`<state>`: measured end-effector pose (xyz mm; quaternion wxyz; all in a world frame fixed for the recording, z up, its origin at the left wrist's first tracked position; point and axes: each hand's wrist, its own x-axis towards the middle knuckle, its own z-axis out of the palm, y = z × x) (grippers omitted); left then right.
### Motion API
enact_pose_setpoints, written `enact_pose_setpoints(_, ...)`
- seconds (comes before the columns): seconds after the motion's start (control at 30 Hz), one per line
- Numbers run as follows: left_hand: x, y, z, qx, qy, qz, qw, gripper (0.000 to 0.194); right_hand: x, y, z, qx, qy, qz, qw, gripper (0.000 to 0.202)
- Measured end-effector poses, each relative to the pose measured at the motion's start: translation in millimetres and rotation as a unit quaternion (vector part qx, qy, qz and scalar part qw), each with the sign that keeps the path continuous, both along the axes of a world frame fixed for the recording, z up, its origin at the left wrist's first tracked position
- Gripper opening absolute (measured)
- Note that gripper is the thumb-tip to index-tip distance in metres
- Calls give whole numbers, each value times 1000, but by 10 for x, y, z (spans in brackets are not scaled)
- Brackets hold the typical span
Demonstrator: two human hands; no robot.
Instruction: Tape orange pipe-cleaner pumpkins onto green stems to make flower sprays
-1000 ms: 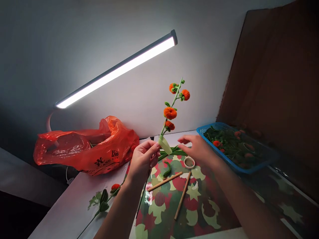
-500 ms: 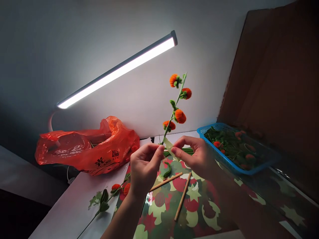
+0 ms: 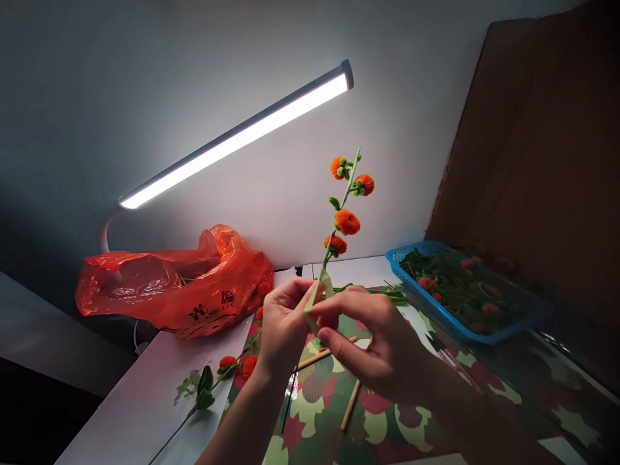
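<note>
A green stem (image 3: 347, 191) with several fuzzy orange pumpkin-like balls (image 3: 347, 222) and small green leaves stands upright, tilted slightly right. My left hand (image 3: 287, 323) pinches its lower end between thumb and fingers. Around the stem at that spot loops a strip of pale green tape (image 3: 314, 300). My right hand (image 3: 371, 336) is at the tape's loose part, its index finger touching the strip and its thumb a little lower. Whether the right fingers grip the tape firmly is partly hidden.
A red plastic bag (image 3: 169, 284) lies at left under a lit bar lamp (image 3: 237, 139). A blue basket (image 3: 465, 326) of green and orange pieces stands right. Wooden sticks (image 3: 351, 407) lie on the patterned mat (image 3: 310, 420); another orange-balled stem (image 3: 194, 410) rests at left.
My right hand has moved down and left across the stem, bringing the tape round it. The stem has turned slightly; the left hand keeps its pinch.
</note>
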<state>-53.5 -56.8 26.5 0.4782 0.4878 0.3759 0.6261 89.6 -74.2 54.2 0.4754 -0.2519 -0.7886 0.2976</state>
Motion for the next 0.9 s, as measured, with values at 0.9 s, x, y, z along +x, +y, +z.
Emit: enact_pose_setpoints(0.9,99,-98,26,45,70,64,994,12,130,126,76,-33,-63,-129,989,21)
